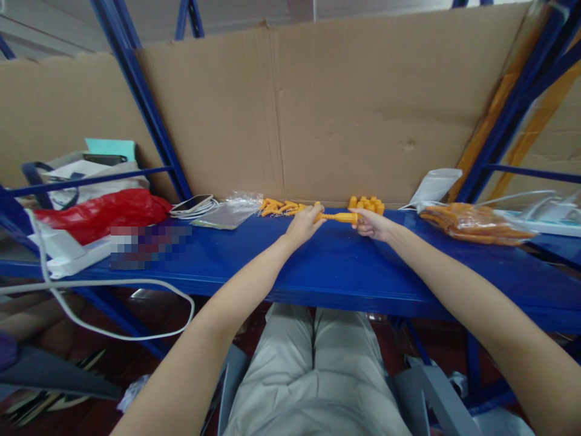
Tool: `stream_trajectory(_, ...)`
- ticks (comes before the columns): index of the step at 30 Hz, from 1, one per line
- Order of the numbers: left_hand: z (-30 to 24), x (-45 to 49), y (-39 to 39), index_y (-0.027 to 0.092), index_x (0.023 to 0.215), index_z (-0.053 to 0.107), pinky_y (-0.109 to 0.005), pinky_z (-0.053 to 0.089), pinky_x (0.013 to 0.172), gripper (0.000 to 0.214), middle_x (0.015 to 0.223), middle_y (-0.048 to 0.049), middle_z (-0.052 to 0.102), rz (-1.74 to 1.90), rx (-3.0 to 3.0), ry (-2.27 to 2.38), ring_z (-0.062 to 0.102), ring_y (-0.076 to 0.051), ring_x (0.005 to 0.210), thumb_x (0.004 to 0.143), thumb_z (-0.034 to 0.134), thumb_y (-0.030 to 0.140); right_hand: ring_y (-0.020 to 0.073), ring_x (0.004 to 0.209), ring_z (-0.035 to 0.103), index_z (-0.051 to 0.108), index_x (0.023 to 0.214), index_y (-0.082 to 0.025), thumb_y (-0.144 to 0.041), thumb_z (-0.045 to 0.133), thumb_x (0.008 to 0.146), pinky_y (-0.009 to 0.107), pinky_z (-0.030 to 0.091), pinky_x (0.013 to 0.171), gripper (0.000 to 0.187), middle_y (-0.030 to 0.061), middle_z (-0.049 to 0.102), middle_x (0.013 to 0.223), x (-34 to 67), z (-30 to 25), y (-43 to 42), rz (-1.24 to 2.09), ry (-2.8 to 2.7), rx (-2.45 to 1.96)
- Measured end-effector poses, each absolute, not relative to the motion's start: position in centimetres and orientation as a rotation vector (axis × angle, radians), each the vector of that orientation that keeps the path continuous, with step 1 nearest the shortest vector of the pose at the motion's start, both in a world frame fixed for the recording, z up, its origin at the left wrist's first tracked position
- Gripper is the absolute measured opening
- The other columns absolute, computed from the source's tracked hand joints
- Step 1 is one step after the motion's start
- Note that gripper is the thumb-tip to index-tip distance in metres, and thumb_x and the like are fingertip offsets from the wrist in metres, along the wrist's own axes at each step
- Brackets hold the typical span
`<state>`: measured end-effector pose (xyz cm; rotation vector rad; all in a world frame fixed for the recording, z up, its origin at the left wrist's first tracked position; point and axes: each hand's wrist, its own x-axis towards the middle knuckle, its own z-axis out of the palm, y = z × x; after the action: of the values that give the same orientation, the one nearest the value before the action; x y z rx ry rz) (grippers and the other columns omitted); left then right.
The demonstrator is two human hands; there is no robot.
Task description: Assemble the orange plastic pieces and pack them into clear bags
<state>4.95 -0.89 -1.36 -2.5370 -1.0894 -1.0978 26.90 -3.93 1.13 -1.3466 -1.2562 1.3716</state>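
Note:
Both hands meet over the back half of the blue shelf on one orange plastic rod (340, 217), which has a narrow ridged stretch and a thicker section toward the right. My left hand (306, 224) is closed round its left end, with a bit of orange showing by the fingertips. At the thicker right end, my right hand (373, 225) grips with bent fingers. Left of my left hand lies a heap of orange plastic pieces with small chains (276, 208). Just behind my right hand stands a cluster of orange blocky pieces (367, 203).
On the blue shelf (236, 257), a clear plastic bag (229, 213), a phone with a white cable (194, 206) and a red bag (109, 212) lie leftward. A wrapped orange packet (474, 223) lies right. Cardboard (345, 109) backs the shelf; blue posts (149, 115) flank it.

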Motion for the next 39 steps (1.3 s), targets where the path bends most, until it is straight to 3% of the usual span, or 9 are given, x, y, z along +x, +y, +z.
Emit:
stream_trajectory(6,-1.4,4.6,0.2,0.019,0.097,0.059,-0.030,0.049,0.084,0.017,0.091,-0.0030,0.071,-1.220,-2.603,-1.171,0.066,-0.019,0.089,0.082,0.066,0.012,0.0075,0.043,0.040,0.056,0.073,-0.019,-0.052,0.042,0.100,0.020,0.028,0.037,0.045,0.0026,0.055,0.059,26.6,0.5,-4.1,1.271,-1.387,-1.356)
stream_trajectory(11,-1.6,3.8,0.8,0.018,0.099,0.061,-0.030,0.050,0.079,0.017,0.085,-0.0021,0.070,-1.242,-2.666,-1.291,0.067,-0.018,0.080,0.083,0.066,0.015,0.0087,0.058,0.058,0.060,0.099,-0.018,-0.028,0.065,0.090,0.019,0.041,0.048,0.015,0.0055,0.068,0.086,26.2,-0.4,-3.8,1.120,-1.471,-1.265)
stream_trajectory(14,-1.7,3.6,0.9,0.018,0.115,0.062,-0.032,0.053,0.082,0.031,0.097,-0.0053,0.073,-1.202,-2.698,-1.349,0.068,-0.018,0.082,0.084,0.063,0.016,0.0102,0.063,0.060,0.059,0.107,-0.019,-0.023,0.070,0.084,0.021,0.047,0.057,0.025,0.0048,0.068,0.092,26.4,-0.8,-3.2,0.900,-1.552,-1.228)
stream_trajectory(17,-1.7,3.2,1.2,0.021,0.137,0.052,-0.035,0.051,0.096,0.054,0.123,-0.0089,0.069,-1.187,-2.659,-1.381,0.067,-0.021,0.104,0.084,0.059,0.013,0.0169,0.079,0.064,0.059,0.116,-0.020,-0.021,0.070,0.082,0.031,0.051,0.074,0.036,0.0075,0.067,0.106,26.8,-0.9,-3.1,0.409,-1.798,-1.283)
stream_trajectory(20,-1.9,2.0,2.0,0.020,0.146,0.045,-0.039,0.043,0.110,0.067,0.142,-0.0122,0.058,-1.195,-2.485,-1.542,0.053,-0.024,0.131,0.081,0.054,0.007,0.0277,0.103,0.063,0.060,0.119,-0.018,-0.019,0.059,0.088,0.042,0.044,0.092,0.030,0.0134,0.066,0.118,26.8,-0.7,-3.7,-0.144,-2.079,-1.464)
stream_trajectory(24,-2.3,0.0,3.0,0.023,0.146,0.046,-0.056,0.033,0.115,0.073,0.148,-0.0151,0.051,-1.085,-2.250,-1.922,0.042,-0.033,0.141,0.076,0.056,0.006,0.0332,0.111,0.059,0.059,0.123,-0.014,-0.018,0.039,0.096,0.047,0.036,0.098,0.034,0.0184,0.066,0.120,26.3,-0.5,-4.4,-0.545,-2.227,-1.713)
stream_trajectory(28,-2.7,-0.7,3.3,0.032,0.143,0.051,-0.069,0.027,0.114,0.066,0.156,-0.0114,0.043,-0.848,-2.224,-2.184,0.031,-0.038,0.147,0.080,0.057,0.013,0.0342,0.113,0.059,0.059,0.128,-0.011,-0.014,0.030,0.097,0.049,0.033,0.099,0.042,0.0205,0.065,0.121,26.2,-0.7,-4.2,-0.641,-2.270,-1.816)
stream_trajectory(33,-2.7,-0.1,3.3,0.029,0.145,0.050,-0.073,0.021,0.115,0.061,0.159,-0.0115,0.037,-0.770,-2.294,-2.169,0.020,-0.039,0.151,0.085,0.052,0.019,0.0361,0.115,0.059,0.063,0.127,-0.014,-0.014,0.030,0.095,0.054,0.033,0.099,0.046,0.0203,0.065,0.123,26.8,-1.2,-3.6,-0.590,-2.256,-1.851)
stream_trajectory(39,-2.9,-0.1,3.7,0.029,0.127,0.066,-0.075,0.023,0.111,0.049,0.155,-0.0088,0.045,-0.832,-2.341,-2.072,0.026,-0.040,0.149,0.084,0.050,0.013,0.0366,0.126,0.051,0.063,0.127,-0.014,-0.012,0.034,0.090,0.055,0.033,0.102,0.047,0.0203,0.062,0.128,27.3,-1.5,-3.4,-0.580,-2.166,-1.929)
